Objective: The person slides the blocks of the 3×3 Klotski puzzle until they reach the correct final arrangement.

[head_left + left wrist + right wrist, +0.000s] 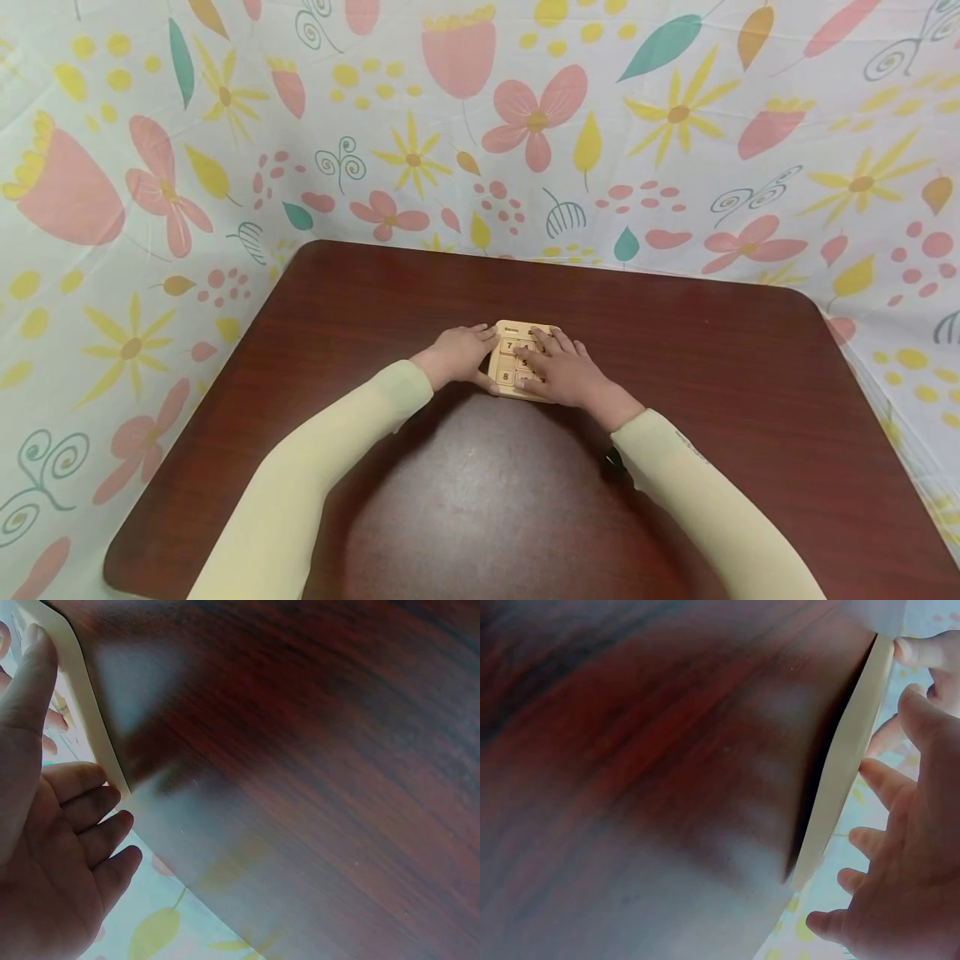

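Note:
A wooden sliding number puzzle (506, 392) lies on the table in the head view, with tiles such as 7, 4, 5 and 8 showing. My left hand (459, 353) holds its left side, thumb at the near corner and fingertips by the far corner. In the left wrist view, that thumb (34, 675) lies along the pale frame. Across the puzzle's right part, my right hand (566, 373) spreads its fairly straight fingers, touching the tiles and hiding several of them. From the right wrist, the puzzle's side edge (840, 765) shows beside the fingers.
The dark red-brown tabletop (360, 300) has rounded corners and surrounds the puzzle. Behind it and at the sides hangs a white cloth (420, 200) printed with flowers and leaves. A small dark object (613, 456) peeks out by the right sleeve.

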{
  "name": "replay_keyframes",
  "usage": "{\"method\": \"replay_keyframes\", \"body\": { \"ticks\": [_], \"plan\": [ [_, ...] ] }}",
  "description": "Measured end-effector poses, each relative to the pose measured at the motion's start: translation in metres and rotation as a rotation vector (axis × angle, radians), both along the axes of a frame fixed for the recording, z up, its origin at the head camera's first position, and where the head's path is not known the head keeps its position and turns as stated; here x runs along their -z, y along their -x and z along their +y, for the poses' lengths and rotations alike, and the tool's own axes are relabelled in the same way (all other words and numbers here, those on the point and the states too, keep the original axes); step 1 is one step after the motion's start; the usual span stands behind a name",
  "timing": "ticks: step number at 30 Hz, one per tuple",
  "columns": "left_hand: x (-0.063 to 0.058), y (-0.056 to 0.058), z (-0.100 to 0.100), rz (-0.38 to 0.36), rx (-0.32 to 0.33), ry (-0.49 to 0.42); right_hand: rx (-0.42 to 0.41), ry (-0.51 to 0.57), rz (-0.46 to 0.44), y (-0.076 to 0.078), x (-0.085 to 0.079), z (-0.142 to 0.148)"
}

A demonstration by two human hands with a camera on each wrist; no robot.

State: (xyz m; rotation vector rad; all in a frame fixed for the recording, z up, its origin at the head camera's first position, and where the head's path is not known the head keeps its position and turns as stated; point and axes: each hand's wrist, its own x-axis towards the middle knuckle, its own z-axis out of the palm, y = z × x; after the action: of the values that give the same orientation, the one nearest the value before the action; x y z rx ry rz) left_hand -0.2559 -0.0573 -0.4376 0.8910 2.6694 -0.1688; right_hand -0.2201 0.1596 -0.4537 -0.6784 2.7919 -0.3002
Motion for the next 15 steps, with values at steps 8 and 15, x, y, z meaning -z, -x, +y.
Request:
{"method": "replay_keyframes", "body": {
  "ticks": [8, 15],
  "plan": [
    [-0.0014, -0.0002, 0.0002, -0.006, -0.006, -0.007, -0.001, -0.017, 0.014, 0.0003, -0.001, -0.0011],
    [-0.0001, -0.0004, -0.0001, -0.013, -0.011, -0.003, -0.011, -0.026, 0.014, -0.0041, -0.0024, -0.0012]
  ]
}}
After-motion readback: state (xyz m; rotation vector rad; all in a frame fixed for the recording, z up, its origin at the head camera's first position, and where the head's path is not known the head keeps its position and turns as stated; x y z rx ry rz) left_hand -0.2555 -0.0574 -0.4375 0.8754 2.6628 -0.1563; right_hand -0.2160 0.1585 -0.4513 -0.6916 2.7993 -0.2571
